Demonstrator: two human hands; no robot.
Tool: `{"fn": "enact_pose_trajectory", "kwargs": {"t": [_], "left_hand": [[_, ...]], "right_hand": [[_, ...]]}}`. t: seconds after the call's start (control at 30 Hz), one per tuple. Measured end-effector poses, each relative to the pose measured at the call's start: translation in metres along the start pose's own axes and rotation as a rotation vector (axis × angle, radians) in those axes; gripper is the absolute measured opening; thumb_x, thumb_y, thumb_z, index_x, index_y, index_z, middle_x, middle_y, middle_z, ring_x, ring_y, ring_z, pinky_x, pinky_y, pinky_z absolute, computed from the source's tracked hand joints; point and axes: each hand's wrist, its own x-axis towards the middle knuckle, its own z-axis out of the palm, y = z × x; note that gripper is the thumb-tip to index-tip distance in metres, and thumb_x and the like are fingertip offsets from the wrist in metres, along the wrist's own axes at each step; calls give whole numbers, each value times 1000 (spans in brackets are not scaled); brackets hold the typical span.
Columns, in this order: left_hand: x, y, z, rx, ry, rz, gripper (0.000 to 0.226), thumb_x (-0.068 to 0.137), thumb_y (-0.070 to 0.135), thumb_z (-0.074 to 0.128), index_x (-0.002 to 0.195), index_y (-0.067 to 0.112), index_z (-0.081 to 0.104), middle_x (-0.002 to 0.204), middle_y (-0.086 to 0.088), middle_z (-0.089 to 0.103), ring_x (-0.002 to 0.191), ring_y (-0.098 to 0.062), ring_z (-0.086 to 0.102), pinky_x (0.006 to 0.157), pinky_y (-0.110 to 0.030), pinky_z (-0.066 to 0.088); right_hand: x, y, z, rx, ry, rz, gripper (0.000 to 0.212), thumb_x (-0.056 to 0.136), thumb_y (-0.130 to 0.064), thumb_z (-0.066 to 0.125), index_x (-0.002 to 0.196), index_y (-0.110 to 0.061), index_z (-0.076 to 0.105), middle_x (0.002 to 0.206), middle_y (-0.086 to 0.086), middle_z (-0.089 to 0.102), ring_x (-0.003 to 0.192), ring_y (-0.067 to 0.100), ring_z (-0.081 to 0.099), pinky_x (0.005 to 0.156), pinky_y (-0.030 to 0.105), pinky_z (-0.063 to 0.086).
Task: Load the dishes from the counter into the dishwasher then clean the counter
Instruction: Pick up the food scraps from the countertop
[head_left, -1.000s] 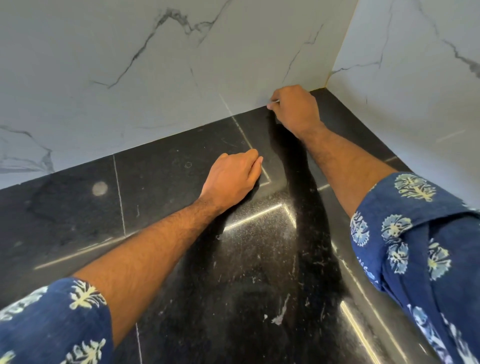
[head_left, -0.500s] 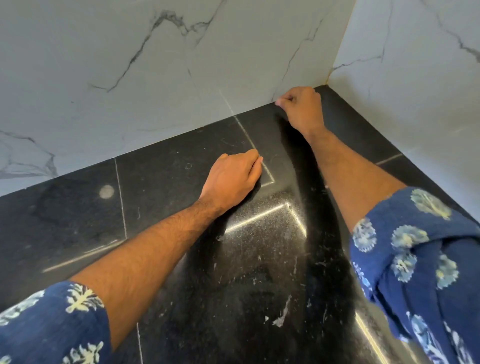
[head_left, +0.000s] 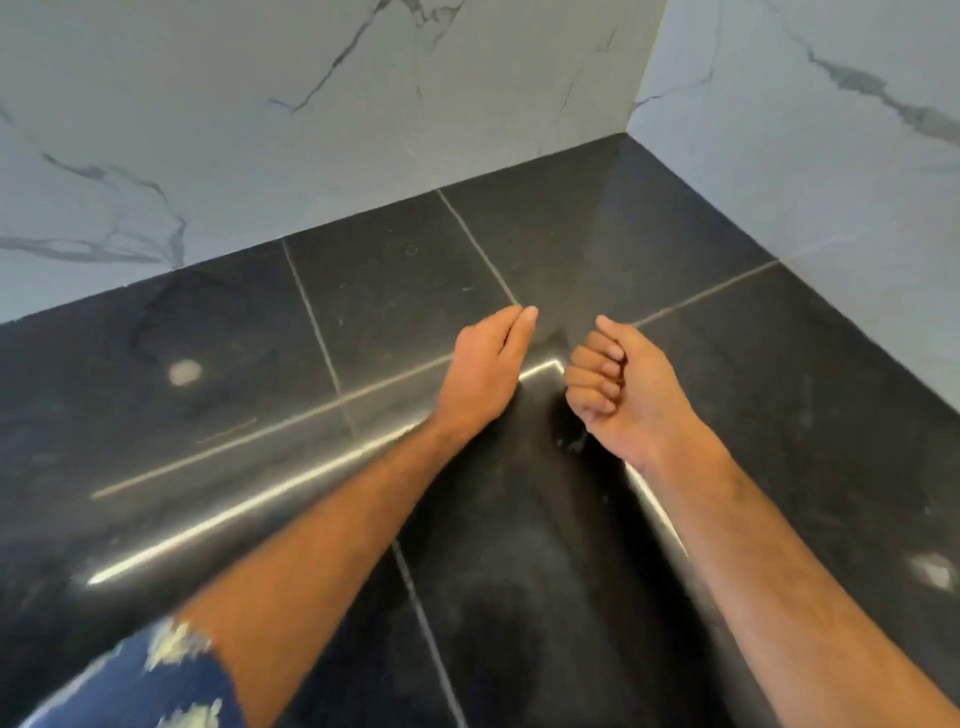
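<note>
The black stone counter (head_left: 789, 395) fills the view, with pale seams and fine specks on it. No dishes and no dishwasher are in sight. My left hand (head_left: 485, 366) rests on its edge on the counter near the middle, fingers straight and together, cupped toward the right. My right hand (head_left: 626, 387) hovers just right of it with the fingers curled into a loose fist, palm turned up and toward me. Nothing shows between its fingers, though a small thing inside the fist would be hidden.
White marble walls stand behind (head_left: 311, 130) and at the right (head_left: 831, 156), meeting in a corner at the back right. A pale round spot (head_left: 184, 371) marks the counter on the left, and another pale smear (head_left: 935, 571) lies at the right edge.
My right hand has pulled back from the wall corner to beside my left hand and curled into a fist. The left hand has stayed at the tile joint. The view has shifted.
</note>
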Motion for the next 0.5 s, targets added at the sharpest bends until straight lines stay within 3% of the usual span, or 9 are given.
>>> {"fn": "enact_pose_trajectory", "kwargs": {"t": [0.1,0.2,0.3,0.4,0.5], "left_hand": [[-94,18,-36,-517,-60,-228,40,107,23,41,67,19,39,57,8,34,50,-6,28,47,-19,26],[-184,30,-78,-780,-93,-418,36,108,23,38,73,16,43,56,8,32,46,-5,22,45,-20,16],[-265,27,-115,-948,-156,-545,30,108,20,35,86,11,54,60,4,35,46,-7,21,49,-27,12],[-336,23,-150,-1052,-154,-670,28,108,17,35,93,8,56,66,1,39,45,-5,24,47,-25,15],[-391,27,-170,-1117,-203,-778,31,107,27,38,84,12,54,62,2,34,43,-5,23,41,-20,18]], "right_hand": [[-56,62,23,-74,24,12,31,99,-25,51,69,-16,50,61,-4,38,46,6,27,37,16,24],[-109,125,47,-110,53,-8,18,97,-14,51,90,-5,64,73,4,53,55,8,40,46,16,35],[-158,189,65,-119,73,28,19,90,-7,55,103,0,66,78,7,59,64,11,52,57,18,45],[-207,250,69,-133,98,78,23,97,-6,49,113,0,64,84,7,63,73,13,58,65,19,50],[-248,294,61,-101,118,149,21,95,-9,51,110,-2,64,82,6,62,64,10,56,58,17,49]]}}
